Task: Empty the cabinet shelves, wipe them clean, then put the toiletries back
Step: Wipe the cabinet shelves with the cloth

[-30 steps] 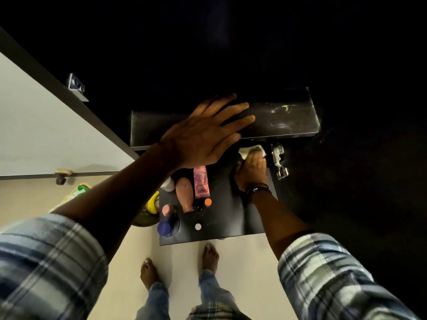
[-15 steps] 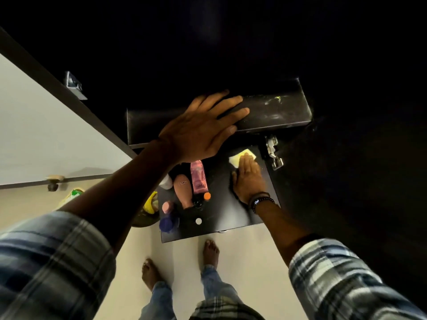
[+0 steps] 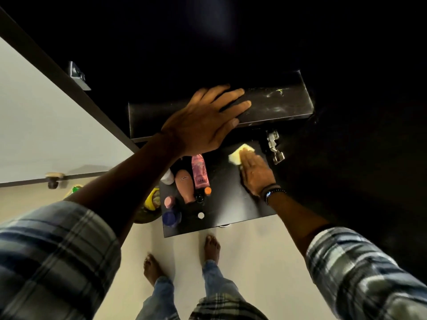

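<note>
Shelves of the dark cabinet lie below the plaid sleeves (image 3: 53, 257). On the upper shelf (image 3: 277, 105), the nearer one, the left hand (image 3: 203, 125) lies flat with its fingers straight and slightly spread, holding nothing. Beneath it, the lower shelf (image 3: 231, 211) carries the toiletries (image 3: 196, 188) along its left side. A pink tube (image 3: 199, 172) and a peach bottle (image 3: 184, 185) sit side by side, partly hidden under the left hand. A blue-capped bottle (image 3: 171, 217) is by the front left corner. On the right of that shelf the right hand (image 3: 255, 172), fingers straight and pressed together, presses a yellow cloth (image 3: 236, 154) flat. A metal hinge (image 3: 273, 146) sits just right of the cloth. Farthest down, bare feet (image 3: 211, 248) stand on the pale floor (image 3: 254, 262).
</note>
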Motion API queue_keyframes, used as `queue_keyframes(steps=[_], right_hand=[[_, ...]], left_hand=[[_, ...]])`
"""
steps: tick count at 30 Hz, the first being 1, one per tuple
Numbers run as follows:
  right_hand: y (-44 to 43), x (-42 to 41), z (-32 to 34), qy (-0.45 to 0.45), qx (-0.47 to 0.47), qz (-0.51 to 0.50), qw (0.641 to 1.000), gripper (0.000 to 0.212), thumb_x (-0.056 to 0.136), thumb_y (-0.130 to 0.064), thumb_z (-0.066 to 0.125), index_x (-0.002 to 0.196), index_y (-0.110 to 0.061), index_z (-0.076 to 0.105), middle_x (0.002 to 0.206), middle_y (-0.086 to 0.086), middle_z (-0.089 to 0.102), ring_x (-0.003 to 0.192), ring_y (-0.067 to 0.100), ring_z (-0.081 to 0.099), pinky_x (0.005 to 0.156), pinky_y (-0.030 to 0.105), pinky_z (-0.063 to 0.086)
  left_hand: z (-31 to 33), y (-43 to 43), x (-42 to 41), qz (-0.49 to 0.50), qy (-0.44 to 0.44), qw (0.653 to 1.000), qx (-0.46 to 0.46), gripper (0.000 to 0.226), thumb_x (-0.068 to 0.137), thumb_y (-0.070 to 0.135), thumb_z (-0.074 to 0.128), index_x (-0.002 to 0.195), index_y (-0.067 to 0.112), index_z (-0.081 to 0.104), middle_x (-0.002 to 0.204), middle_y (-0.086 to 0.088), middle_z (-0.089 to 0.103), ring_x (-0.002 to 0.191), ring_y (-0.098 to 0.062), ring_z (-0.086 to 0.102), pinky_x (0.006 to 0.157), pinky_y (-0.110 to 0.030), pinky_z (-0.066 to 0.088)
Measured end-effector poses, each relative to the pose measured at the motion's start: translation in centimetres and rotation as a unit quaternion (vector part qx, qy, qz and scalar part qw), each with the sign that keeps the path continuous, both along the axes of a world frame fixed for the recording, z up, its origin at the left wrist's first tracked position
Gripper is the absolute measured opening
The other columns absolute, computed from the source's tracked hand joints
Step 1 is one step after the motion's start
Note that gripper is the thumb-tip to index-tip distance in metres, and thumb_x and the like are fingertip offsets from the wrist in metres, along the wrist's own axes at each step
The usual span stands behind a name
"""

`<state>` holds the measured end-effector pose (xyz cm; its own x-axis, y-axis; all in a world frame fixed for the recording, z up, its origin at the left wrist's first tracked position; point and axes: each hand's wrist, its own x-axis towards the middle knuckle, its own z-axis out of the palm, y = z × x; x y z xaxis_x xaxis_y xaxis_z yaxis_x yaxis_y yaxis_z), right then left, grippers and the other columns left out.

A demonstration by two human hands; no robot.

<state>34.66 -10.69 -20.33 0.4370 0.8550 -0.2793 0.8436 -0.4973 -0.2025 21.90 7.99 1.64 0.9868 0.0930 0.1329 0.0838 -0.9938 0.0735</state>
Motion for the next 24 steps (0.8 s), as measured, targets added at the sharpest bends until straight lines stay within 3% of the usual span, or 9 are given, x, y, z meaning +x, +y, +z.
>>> queue_keyframes(steps=[3,5,8,11,15,18,21,24], right_hand=[[2.9,2.3,0.8,0.002,-0.011,-0.103,0.995,0.056,0.099,-0.028,0.029,0.146,0.003,0.029,0.152,0.025,0.027,0.142,0.037,0.027,0.117,0.041,0.023],[4.4,1.4,1.2,0.006,-0.035,-0.072,0.997,0.057,0.098,-0.024,0.035,0.149,-0.004,0.022,0.157,0.019,0.018,0.146,0.034,0.016,0.119,0.041,0.015],[3.8,-1.4,1.8,0.010,-0.024,0.047,0.999,0.060,0.088,-0.025,0.035,0.146,-0.008,0.035,0.153,0.015,0.031,0.141,0.037,0.028,0.114,0.047,0.026],[-1.5,-5.0,1.9,-0.001,-0.016,0.093,0.996,0.058,0.085,-0.028,0.033,0.136,-0.007,0.052,0.140,0.013,0.051,0.131,0.034,0.048,0.110,0.048,0.037],[-7.3,-7.4,2.3,-0.044,-0.046,0.172,0.983,0.056,0.088,-0.026,0.033,0.140,-0.006,0.045,0.145,0.013,0.046,0.134,0.031,0.044,0.111,0.044,0.023],[-4.4,-5.8,2.3,-0.058,-0.072,0.132,0.987,0.058,0.083,-0.026,0.040,0.139,-0.010,0.048,0.145,0.009,0.047,0.135,0.031,0.042,0.115,0.043,0.014],[1.5,-3.7,2.2,-0.020,-0.076,0.086,0.993,0.068,0.083,-0.019,0.053,0.148,-0.015,0.032,0.155,0.005,0.029,0.145,0.032,0.021,0.119,0.042,0.005],[5.3,-3.5,2.1,-0.027,-0.098,0.086,0.991,0.065,0.092,-0.027,0.036,0.152,-0.019,0.013,0.161,0.002,0.010,0.149,0.029,0.002,0.119,0.044,0.001]], left_hand=[[-0.1,0.0,0.0,0.001,-0.006,1.000,0.009,0.047,0.099,0.036,0.028,0.144,0.023,0.033,0.152,-0.004,0.030,0.138,-0.027,0.027,0.108,-0.046,0.026],[-0.1,-0.1,0.0,-0.002,-0.007,1.000,0.003,0.047,0.099,0.036,0.027,0.144,0.022,0.033,0.152,-0.004,0.031,0.138,-0.028,0.028,0.108,-0.046,0.026],[0.0,0.0,0.0,0.000,-0.008,1.000,-0.004,0.047,0.099,0.036,0.027,0.144,0.022,0.033,0.152,-0.003,0.030,0.139,-0.027,0.026,0.108,-0.046,0.025],[-0.2,0.0,0.0,0.000,-0.011,1.000,-0.010,0.047,0.099,0.036,0.027,0.144,0.023,0.034,0.152,-0.003,0.031,0.138,-0.028,0.027,0.107,-0.046,0.026],[-0.3,0.0,0.1,0.005,-0.011,1.000,-0.009,0.047,0.099,0.038,0.024,0.143,0.024,0.034,0.152,-0.003,0.031,0.138,-0.028,0.029,0.105,-0.046,0.029],[-0.3,-0.1,0.1,0.007,-0.018,1.000,-0.009,0.047,0.099,0.037,0.025,0.143,0.024,0.034,0.152,-0.003,0.032,0.137,-0.028,0.030,0.106,-0.045,0.028],[-0.2,0.0,0.0,0.006,-0.014,1.000,-0.009,0.047,0.099,0.037,0.025,0.144,0.024,0.034,0.152,-0.002,0.030,0.138,-0.027,0.029,0.107,-0.044,0.027],[-0.2,0.0,0.1,0.007,-0.005,1.000,-0.006,0.047,0.099,0.037,0.025,0.144,0.025,0.032,0.153,-0.001,0.029,0.139,-0.025,0.027,0.108,-0.044,0.026]])
